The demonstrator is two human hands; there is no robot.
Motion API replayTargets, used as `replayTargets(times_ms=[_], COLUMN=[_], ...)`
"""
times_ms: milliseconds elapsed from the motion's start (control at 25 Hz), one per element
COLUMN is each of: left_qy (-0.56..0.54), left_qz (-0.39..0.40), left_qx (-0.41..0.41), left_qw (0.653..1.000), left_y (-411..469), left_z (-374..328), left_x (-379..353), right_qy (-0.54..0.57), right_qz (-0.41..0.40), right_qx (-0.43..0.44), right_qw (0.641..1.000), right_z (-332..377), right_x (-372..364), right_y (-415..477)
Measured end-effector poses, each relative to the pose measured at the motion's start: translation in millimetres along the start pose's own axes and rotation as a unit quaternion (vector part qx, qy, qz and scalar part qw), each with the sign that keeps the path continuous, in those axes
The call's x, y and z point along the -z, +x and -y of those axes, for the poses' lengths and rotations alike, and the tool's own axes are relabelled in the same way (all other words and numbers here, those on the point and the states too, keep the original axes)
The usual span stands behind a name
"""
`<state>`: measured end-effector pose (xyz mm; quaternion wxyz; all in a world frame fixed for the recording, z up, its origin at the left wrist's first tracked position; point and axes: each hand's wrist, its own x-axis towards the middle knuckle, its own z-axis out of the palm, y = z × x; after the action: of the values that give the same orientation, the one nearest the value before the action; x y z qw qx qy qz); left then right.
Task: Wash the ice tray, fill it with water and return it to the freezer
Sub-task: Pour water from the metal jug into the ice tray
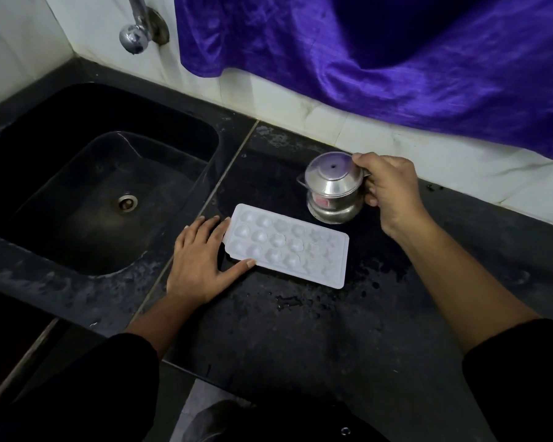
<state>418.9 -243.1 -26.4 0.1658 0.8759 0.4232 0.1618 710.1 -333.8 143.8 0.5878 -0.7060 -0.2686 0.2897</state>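
Here the white ice tray (288, 245) lies flat on the wet black counter (300, 330), just right of the sink (61, 122). We rest our left hand (201, 260) flat beside it, fingers straight, with fingertips and thumb touching its near short edge. Just behind the tray stands a lidded steel pot (332, 189), upright. Our right hand (390, 189) grips it, thumb on the lid's rim and fingers curled round its side. A tap (134, 36) sticks out of the wall above the sink, and a purple cloth (396, 59) hangs over the tiles.
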Motion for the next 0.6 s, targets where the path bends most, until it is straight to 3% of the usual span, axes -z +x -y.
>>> replayTargets(times_ms=[120,320,480,600], left_qy=[0.000,0.004,0.005,0.006], left_qz=[0.002,-0.003,-0.005,-0.005], left_qx=[0.004,0.002,0.002,0.001], left_qw=[1.000,1.000,1.000,1.000], left_y=[0.1,0.0,-0.5,-0.4], left_z=[-0.2,1.2,1.0,0.9], left_x=[-0.1,-1.8,-2.5,-2.1], right_qy=[-0.150,-0.364,-0.406,-0.356], right_qz=[0.029,0.045,0.033,0.029], right_qx=[0.062,0.129,0.150,0.113], right_qw=[0.986,0.921,0.901,0.927], right_z=[-1.2,-3.1,-1.0,-1.5], right_x=[-15.2,-36.8,-43.3,-33.8], right_y=[6.9,9.3,10.0,15.3])
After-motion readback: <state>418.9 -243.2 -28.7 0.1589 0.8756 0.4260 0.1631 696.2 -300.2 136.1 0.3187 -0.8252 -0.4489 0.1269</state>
